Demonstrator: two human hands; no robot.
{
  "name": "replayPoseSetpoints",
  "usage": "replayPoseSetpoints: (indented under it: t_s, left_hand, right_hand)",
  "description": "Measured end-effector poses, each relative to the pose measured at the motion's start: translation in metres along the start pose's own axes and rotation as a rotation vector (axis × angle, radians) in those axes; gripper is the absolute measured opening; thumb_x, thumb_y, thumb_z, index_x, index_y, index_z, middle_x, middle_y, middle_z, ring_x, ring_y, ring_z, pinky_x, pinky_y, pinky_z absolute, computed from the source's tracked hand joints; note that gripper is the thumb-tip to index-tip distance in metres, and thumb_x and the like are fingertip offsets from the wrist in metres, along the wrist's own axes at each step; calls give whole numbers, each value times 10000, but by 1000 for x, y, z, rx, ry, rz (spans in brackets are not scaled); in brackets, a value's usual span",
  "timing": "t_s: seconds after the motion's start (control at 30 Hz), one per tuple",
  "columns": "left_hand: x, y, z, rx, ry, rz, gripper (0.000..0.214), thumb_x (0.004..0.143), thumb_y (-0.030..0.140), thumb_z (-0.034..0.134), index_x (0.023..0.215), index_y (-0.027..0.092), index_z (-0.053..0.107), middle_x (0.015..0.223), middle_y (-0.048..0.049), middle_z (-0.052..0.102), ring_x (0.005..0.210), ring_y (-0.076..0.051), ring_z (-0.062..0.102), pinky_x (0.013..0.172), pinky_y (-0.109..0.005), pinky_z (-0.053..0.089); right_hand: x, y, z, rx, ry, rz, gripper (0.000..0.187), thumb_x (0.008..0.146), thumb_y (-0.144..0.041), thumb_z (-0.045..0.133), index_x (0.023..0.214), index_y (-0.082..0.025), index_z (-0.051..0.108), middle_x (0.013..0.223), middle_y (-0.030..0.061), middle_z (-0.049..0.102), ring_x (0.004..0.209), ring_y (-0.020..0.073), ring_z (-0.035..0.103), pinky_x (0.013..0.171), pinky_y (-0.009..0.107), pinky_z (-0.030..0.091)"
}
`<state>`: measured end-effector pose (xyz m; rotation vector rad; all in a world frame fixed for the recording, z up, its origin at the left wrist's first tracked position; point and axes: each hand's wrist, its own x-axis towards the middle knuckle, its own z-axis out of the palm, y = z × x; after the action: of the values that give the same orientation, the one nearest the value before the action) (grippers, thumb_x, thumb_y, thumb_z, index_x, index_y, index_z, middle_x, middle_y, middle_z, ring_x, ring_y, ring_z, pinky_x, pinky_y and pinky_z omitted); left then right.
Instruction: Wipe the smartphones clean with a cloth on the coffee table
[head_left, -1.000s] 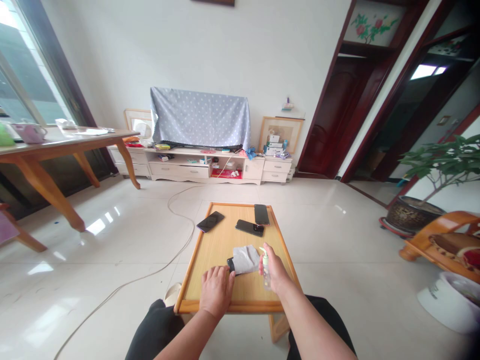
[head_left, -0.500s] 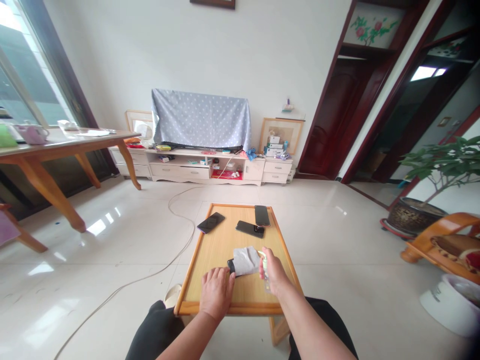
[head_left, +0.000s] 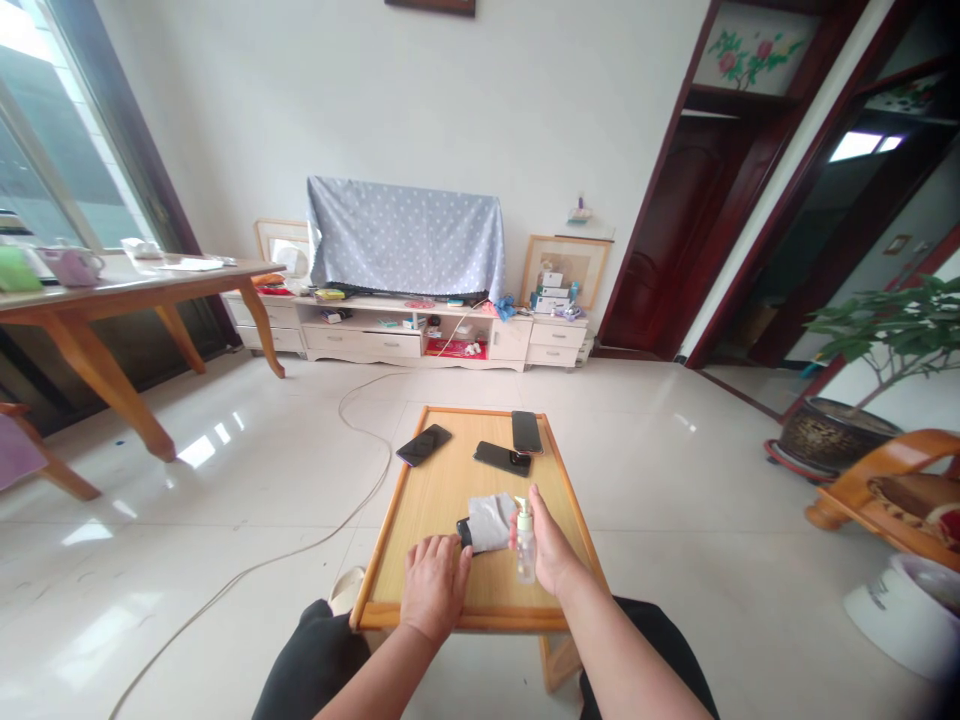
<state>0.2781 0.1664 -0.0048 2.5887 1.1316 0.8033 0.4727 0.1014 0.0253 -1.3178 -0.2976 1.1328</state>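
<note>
In the head view, my right hand (head_left: 551, 550) is closed around a small clear pump bottle (head_left: 526, 558) with a pale green top, its fingers partly hidden behind the bottle. The bottle is upright over the right side of a small wooden table (head_left: 431, 500). My left hand (head_left: 433, 585) lies palm down at the table's near left, fingers stretched forward, holding nothing. Its fingertips are at the edge of a dark phone (head_left: 465, 533); whether they touch it I cannot tell. A grey cloth (head_left: 491, 522) covers most of that phone, just left of the bottle.
Three more dark phones lie farther back: one at left (head_left: 424, 445), one in the middle (head_left: 501, 458), one at right (head_left: 527, 432). A raised wooden rim (head_left: 386, 505) edges the table. A cable (head_left: 300, 548) runs over the floor at left. A potted plant (head_left: 836, 430) stands right.
My right hand has turned the pump bottle more upright and its top no longer points over the cloth; the index finger is off the pump. My left hand and the phones stay put.
</note>
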Motion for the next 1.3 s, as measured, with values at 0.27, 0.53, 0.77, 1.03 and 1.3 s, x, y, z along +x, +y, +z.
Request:
replayPoseSetpoints:
  t_s: [0.27, 0.53, 0.77, 1.03, 1.3]
  left_hand:
    - [0, -8, 9, -48, -2, 11, 257, 989, 407, 462, 1091, 247, 635, 1050, -63, 699, 1033, -251, 613, 904, -411, 418]
    - [8, -6, 5, -255, 8, -42, 266, 963, 436, 497, 1113, 259, 627, 1095, -64, 694, 1056, -264, 622, 892, -425, 461]
    - [24, 30, -7, -710, -130, -90, 433, 857, 492, 665, 1187, 223, 586, 1079, -65, 674, 894, -197, 610, 816, -344, 491]
    - [31, 46, -1, -1139, -282, -210, 402, 884, 506, 636, 1115, 178, 628, 900, -45, 683, 790, -162, 601, 704, -271, 472]
    - [31, 48, 0, -1276, -323, -275, 431, 894, 531, 615, 1129, 172, 655, 1078, -106, 720, 1013, -231, 650, 871, -339, 504]
  right_hand:
    - [-13, -8, 8, 122, -191, -78, 317, 777, -453, 695, 949, -188, 663, 827, 56, 673, 824, 222, 631, 759, 331, 491]
    - [-16, -14, 11, -50, -91, -243, 355, 731, -469, 808, 888, -176, 687, 820, 37, 665, 767, 184, 581, 672, 279, 432]
    - [-22, -18, 29, -192, 11, -381, 406, 746, -524, 784, 933, -183, 667, 810, 36, 682, 722, 190, 610, 621, 285, 458]
    - [-24, -18, 25, -224, -107, -447, 399, 778, -511, 769, 1024, -207, 685, 970, 66, 727, 926, 254, 664, 796, 359, 523]
    - [-35, -12, 17, -246, -122, -357, 403, 775, -534, 759, 1026, -225, 697, 976, 62, 726, 942, 260, 665, 817, 356, 506]
